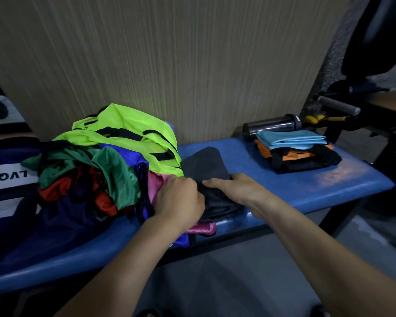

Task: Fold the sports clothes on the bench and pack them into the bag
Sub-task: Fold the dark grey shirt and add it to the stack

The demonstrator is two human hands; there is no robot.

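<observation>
Two hands, left hand (178, 197); right hand (233, 188), on one dark garment (204, 165).

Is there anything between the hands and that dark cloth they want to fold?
No, nothing is in the way. Both the left hand and the right hand are already touching the dark cloth on the blue bench. The messy pile of clothes sits just beside it, on the left.

We are in a gym: a padded blue bench (306, 186), exercise machine (364, 106) and heaped training bibs (114, 156).
</observation>
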